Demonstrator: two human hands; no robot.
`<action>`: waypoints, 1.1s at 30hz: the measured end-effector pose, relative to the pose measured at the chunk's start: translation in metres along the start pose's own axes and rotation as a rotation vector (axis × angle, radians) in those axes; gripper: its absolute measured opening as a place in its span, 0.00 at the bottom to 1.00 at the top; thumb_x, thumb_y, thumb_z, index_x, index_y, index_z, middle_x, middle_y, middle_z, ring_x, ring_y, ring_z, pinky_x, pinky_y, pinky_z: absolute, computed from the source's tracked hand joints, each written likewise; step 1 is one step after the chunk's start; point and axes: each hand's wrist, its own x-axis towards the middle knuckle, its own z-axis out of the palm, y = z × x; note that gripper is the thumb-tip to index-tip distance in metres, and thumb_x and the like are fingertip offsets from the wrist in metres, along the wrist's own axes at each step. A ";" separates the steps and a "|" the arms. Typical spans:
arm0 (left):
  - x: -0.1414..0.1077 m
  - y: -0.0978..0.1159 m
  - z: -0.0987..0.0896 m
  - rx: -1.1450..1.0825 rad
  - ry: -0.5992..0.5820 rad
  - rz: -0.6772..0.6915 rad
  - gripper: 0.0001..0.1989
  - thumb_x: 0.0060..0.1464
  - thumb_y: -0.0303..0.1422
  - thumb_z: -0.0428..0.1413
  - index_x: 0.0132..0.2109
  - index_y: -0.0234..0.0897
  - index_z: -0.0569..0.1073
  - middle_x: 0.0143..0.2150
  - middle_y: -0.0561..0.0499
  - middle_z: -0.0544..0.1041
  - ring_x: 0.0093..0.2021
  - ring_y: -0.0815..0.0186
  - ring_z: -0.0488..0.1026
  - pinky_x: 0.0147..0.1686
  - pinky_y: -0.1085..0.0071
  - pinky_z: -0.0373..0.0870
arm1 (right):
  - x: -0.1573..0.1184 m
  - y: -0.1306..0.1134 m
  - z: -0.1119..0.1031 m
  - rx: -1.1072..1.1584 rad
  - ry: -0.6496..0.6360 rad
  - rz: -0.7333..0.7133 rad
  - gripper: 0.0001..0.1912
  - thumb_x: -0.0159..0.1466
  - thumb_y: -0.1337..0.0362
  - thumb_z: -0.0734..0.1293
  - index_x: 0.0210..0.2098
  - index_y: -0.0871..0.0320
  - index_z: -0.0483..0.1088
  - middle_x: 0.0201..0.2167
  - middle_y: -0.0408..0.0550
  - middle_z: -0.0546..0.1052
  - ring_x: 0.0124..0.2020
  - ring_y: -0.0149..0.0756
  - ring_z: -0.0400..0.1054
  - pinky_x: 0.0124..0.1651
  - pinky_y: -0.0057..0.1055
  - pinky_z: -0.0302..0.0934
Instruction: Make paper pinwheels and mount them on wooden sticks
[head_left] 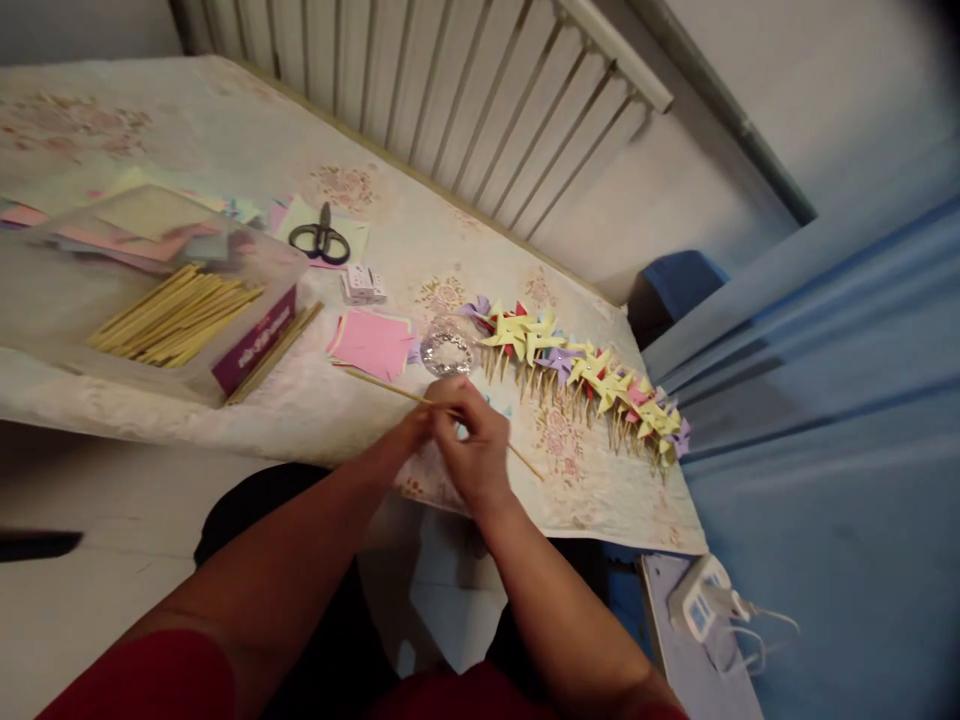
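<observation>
The person's two hands are meeting over the near edge of a flower-patterned tablecloth (487, 500). The right hand (476, 440) is curling its fingers closed around a thin wooden stick (386, 387), whose ends are showing on either side of the hands. The left hand (420, 425) is pressing close against the right; its fingers are largely hidden, so how far they are open and whether they are gripping the stick cannot be told. A scrap of pale blue is peeking out around the right hand, too covered to identify. Just beyond the hands, a round dish of small shiny pieces (448, 352) is sitting beside a stack of pink paper squares (371, 343); its contents are too small to make out. Paper pinwheels on sticks (585, 370) are lying in an overlapping row to the right. Black-handled scissors (321, 240) are resting on paper, near a clear plastic box of sticks (176, 315), cut off at the left.
</observation>
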 end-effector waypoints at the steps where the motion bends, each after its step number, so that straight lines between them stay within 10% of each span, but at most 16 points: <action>1: -0.001 0.002 -0.001 0.025 0.007 0.019 0.07 0.47 0.28 0.58 0.36 0.37 0.74 0.33 0.51 0.76 0.37 0.64 0.72 0.39 0.69 0.70 | -0.020 0.015 -0.012 0.181 0.137 0.231 0.09 0.67 0.65 0.59 0.37 0.56 0.70 0.32 0.45 0.77 0.34 0.34 0.76 0.40 0.32 0.71; 4: -0.003 0.006 -0.002 0.279 0.006 0.266 0.10 0.48 0.28 0.56 0.40 0.36 0.76 0.41 0.49 0.78 0.42 0.62 0.74 0.47 0.65 0.71 | -0.077 0.058 -0.034 0.526 0.402 0.757 0.10 0.56 0.57 0.70 0.29 0.56 0.68 0.23 0.42 0.75 0.27 0.37 0.75 0.33 0.33 0.71; 8: -0.002 0.000 -0.005 0.574 -0.066 0.509 0.15 0.51 0.31 0.57 0.47 0.37 0.78 0.50 0.46 0.79 0.54 0.56 0.72 0.59 0.57 0.65 | -0.128 0.098 -0.042 0.623 0.566 0.991 0.16 0.50 0.57 0.72 0.34 0.59 0.71 0.26 0.44 0.78 0.24 0.34 0.72 0.27 0.29 0.66; 33: 0.016 -0.023 0.021 0.900 -0.136 0.572 0.13 0.54 0.32 0.60 0.47 0.44 0.81 0.63 0.44 0.71 0.66 0.47 0.60 0.62 0.47 0.60 | -0.134 0.124 -0.034 0.288 0.377 0.941 0.11 0.56 0.59 0.63 0.31 0.56 0.75 0.19 0.39 0.73 0.21 0.34 0.64 0.29 0.29 0.59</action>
